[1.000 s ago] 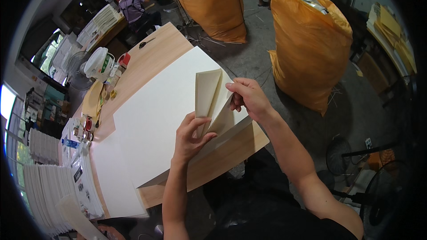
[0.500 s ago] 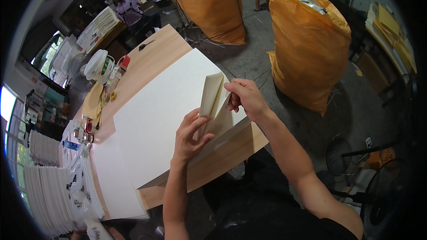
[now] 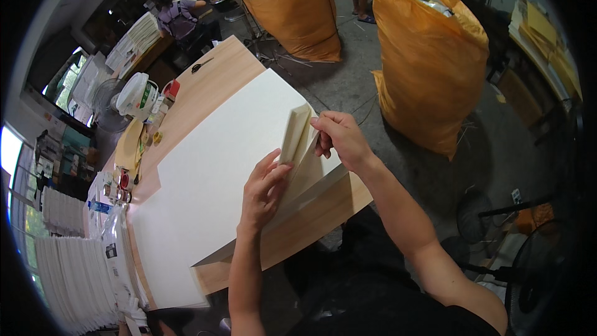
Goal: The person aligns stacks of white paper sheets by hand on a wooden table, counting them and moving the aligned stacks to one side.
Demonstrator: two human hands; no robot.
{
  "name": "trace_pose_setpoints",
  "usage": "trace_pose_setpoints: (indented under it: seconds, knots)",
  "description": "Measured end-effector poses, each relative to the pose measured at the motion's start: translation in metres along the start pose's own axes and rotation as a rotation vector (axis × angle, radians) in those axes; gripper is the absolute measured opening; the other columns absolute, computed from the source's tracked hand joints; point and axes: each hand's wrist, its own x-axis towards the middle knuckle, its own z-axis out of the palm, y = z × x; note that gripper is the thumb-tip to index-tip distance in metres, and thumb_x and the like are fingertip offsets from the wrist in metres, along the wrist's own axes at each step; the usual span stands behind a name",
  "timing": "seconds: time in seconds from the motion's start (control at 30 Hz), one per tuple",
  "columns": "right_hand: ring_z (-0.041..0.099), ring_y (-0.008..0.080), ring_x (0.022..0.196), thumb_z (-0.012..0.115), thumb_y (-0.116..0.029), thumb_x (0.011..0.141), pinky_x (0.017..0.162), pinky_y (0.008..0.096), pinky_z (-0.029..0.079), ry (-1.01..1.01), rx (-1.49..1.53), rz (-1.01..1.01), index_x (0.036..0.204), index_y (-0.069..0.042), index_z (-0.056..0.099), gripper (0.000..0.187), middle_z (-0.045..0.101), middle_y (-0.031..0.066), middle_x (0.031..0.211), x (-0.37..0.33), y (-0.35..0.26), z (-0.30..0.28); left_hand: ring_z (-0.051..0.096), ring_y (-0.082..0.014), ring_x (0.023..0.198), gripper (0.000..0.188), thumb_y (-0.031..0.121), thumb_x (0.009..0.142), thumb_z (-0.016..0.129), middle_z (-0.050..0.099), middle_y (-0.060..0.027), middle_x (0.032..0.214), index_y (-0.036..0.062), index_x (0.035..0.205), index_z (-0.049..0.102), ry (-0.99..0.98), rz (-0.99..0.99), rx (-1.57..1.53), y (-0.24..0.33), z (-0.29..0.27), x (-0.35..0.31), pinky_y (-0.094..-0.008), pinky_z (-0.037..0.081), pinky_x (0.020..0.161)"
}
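At the far left edge, well away from the hands, pale stacked sheets [image 3: 68,274] lie in rows beside small jars [image 3: 118,190] and clutter at the end of the wooden table [image 3: 311,224]. Further up on that side stand a white jug [image 3: 138,94] with a green band and a small fan [image 3: 107,107], both well apart from the grip.

A large white sheet [image 3: 211,180] covers most of the table and runs under both hands. The left hand [image 3: 264,190] rests on it with fingers stretched out and laid flat against the lower face of a folded cream paper piece [image 3: 297,143]; the thumb presses the piece from the side, so the hand is pressed on rather than closed around it. The folded piece stands up off the sheet, tilted, its upper fold just above the left fingertips.

Just right of it, the right hand [image 3: 339,140] pinches the top edge of the same folded piece between thumb and forefinger, the other fingers curled behind.

Beyond the grip, up and to the right, stand two tall orange sacks: one [image 3: 295,9] filled with pale sticks, the other [image 3: 429,56] bulging on the concrete floor [image 3: 354,81]. A seated person [image 3: 180,15] works at a far bench, above and left of the hands.
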Motion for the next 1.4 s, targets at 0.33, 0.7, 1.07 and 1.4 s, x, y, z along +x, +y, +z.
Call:
trace_pose_setpoints:
  seconds: [0.33, 0.7, 1.07, 1.4]
  knots:
    - [0.059, 0.0123, 0.058, 0.064, -0.025, 0.103, 0.050, 0.0292, 0.043, 0.400, -0.660, -0.524, 0.073, -0.009, 0.051, 0.037, 0.053, 0.0029, 0.062, -0.030, 0.004, 0.003, 0.067, -0.0314, 0.118, 0.062, -0.002, 0.071, 0.089, 0.069, -0.0148, 0.130, 0.0109, 0.129, 0.071, 0.017, -0.065, 0.007, 0.004, -0.004, 0.000, -0.0394, 0.056, 0.098]
    - [0.054, 0.0382, 0.130, 0.067, -0.035, 0.089, 0.121, 0.0551, 0.024, -0.399, -1.315, -0.135, 0.125, -0.014, 0.071, 0.042, 0.064, 0.0154, 0.129, -0.064, 0.041, -0.007, 0.069, -0.0342, 0.110, 0.067, 0.018, 0.078, 0.086, 0.064, -0.0130, 0.139, 0.0171, 0.141, 0.063, -0.121, 0.222, 0.524, 0.016, 0.003, 0.005, -0.0417, 0.058, 0.093]
    - [0.063, 0.0313, 0.113, 0.071, -0.024, 0.092, 0.104, 0.0455, 0.046, -0.132, -1.143, -0.620, 0.118, -0.007, 0.070, 0.032, 0.069, 0.0115, 0.115, -0.062, 0.048, -0.039, 0.071, -0.0324, 0.109, 0.051, 0.023, 0.081, 0.085, 0.072, -0.0129, 0.122, 0.0055, 0.125, 0.069, -0.081, 0.204, 0.540, 0.003, 0.002, 0.016, -0.0420, 0.059, 0.090]
    - [0.067, 0.0364, 0.071, 0.065, -0.043, 0.099, 0.068, 0.0468, 0.053, 0.079, -1.234, -0.124, 0.079, -0.002, 0.061, 0.047, 0.065, 0.0178, 0.071, -0.040, -0.006, -0.044, 0.072, -0.0299, 0.093, 0.053, 0.006, 0.090, 0.071, 0.072, -0.0131, 0.111, 0.0110, 0.143, 0.062, -0.020, 0.101, 0.412, 0.011, 0.007, 0.013, -0.0397, 0.059, 0.077]
